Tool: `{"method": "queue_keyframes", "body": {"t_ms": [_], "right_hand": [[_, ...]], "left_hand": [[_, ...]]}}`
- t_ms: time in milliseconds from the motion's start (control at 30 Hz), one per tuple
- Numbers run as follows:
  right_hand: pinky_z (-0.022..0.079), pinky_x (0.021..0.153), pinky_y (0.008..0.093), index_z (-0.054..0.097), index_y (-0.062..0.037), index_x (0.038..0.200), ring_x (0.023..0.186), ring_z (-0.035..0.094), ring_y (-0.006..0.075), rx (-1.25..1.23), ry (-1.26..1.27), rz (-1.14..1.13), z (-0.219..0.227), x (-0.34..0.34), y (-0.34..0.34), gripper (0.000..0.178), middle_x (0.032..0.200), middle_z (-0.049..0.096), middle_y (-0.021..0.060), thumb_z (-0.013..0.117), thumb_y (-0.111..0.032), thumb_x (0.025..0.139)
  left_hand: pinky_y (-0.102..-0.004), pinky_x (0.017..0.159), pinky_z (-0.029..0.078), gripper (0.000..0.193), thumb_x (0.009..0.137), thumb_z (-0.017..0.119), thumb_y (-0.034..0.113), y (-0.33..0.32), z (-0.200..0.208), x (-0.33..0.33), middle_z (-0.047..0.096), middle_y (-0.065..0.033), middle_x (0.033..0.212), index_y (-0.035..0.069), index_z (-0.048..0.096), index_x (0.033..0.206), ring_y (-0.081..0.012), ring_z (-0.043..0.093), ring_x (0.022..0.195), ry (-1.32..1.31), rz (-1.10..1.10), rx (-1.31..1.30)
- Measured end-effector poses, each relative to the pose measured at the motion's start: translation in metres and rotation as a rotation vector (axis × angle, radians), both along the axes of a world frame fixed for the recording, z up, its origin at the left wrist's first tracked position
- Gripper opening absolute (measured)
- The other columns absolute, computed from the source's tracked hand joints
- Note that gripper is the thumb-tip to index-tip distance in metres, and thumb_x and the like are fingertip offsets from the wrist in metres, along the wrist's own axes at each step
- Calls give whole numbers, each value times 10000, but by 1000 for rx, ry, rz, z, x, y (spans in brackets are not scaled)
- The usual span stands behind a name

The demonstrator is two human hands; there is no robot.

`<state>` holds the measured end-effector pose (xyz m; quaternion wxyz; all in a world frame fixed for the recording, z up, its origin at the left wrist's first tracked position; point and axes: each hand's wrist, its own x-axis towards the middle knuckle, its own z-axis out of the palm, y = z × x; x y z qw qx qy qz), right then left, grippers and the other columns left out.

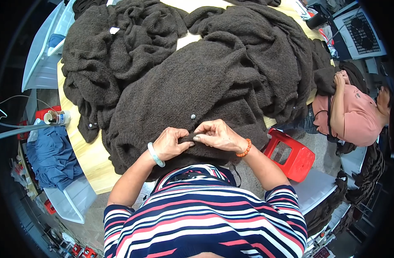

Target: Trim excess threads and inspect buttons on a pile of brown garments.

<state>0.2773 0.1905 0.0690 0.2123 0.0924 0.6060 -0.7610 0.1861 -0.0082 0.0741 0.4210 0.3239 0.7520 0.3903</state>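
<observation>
A large dark brown knitted garment (pixel 171 90) lies spread before me, its near edge hanging toward my lap. My left hand (pixel 170 144), with a pale bangle on the wrist, pinches the knit near that edge. Close beside it, my right hand (pixel 217 135), wearing an orange bead bracelet, pinches the same fabric between thumb and forefinger. The two sets of fingertips almost meet. Just above them a small shiny button (pixel 193 116) sits on the knit. Whether anything small is between my fingertips is hidden.
More dark knits (pixel 141 38) are heaped across the pale wooden table (pixel 96 172). A red stool (pixel 291 157) stands at the right, near a person in a pink shirt (pixel 356 112) handling dark knit. At left are blue cloth (pixel 55 155) in a pale bin and a small jar (pixel 59 117).
</observation>
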Motion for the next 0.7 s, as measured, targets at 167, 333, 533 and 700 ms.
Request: {"method": "queue_keyframes", "body": {"t_ms": [167,333,533,700], "right_hand": [[446,551,269,655,9,906,613,568,115,517,496,162,12,-5,0,146,765,603,58,697,-56,783],[473,554,317,618,21,901,623,601,233,512,596,65,2,2,-6,145,777,586,120,667,-13,768],[513,672,428,564,15,926,777,631,368,659,552,82,-4,1,-1,156,847,603,179,617,-10,782],[510,704,436,555,5,935,818,615,376,696,583,45,-5,-3,-2,162,876,588,178,624,-28,792]], "left_hand": [[-355,571,434,138,717,678,117,0,-2,5,551,-165,606,0,641,778,-261,579,567,-4,32,15],[-395,739,489,158,705,663,82,1,-6,6,645,-157,778,5,673,842,-335,626,784,298,-36,11],[-272,710,525,358,824,614,-33,18,-11,-5,646,-91,940,13,610,1178,-161,646,783,202,308,150],[-422,652,530,100,819,661,153,51,-41,-8,602,-117,868,86,640,890,-330,644,766,721,222,-22]]}}
